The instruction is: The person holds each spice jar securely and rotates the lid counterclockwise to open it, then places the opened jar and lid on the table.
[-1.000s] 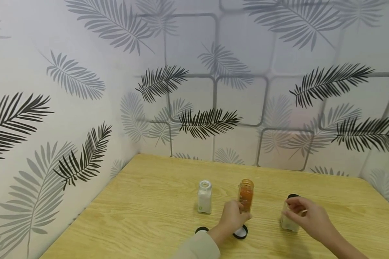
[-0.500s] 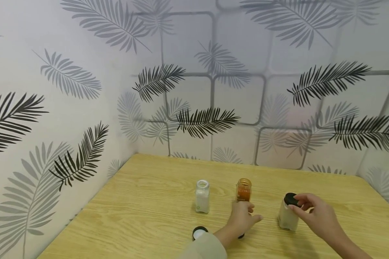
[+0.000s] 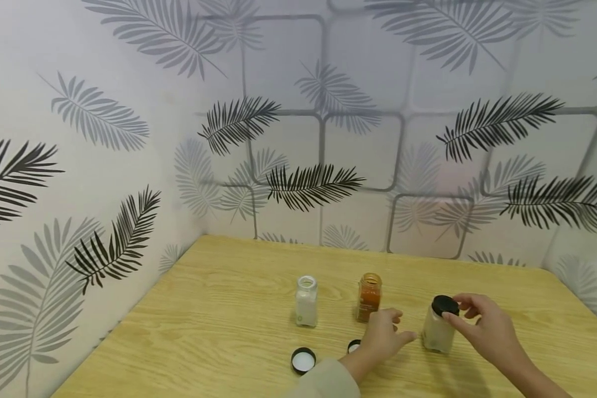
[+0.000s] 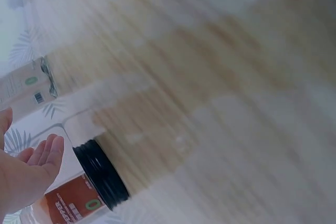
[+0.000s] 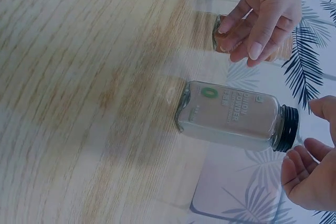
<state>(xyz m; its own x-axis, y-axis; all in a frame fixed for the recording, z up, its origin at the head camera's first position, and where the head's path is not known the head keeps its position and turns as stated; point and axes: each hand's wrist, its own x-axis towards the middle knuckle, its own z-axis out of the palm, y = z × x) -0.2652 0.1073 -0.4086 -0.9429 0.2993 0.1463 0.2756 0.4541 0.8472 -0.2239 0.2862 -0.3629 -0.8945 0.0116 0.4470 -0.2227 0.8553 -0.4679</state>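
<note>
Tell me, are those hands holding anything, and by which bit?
The left hand holds nothing. The right hand curves about the black lid of the onion powder jar, but I can't tell whether it actually grips it.

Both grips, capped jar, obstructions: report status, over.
Left grip open, holding nothing. Right grip at the black lid, contact unclear. Capped jar upright on table. Open jars, loose lids clear of it.
</note>
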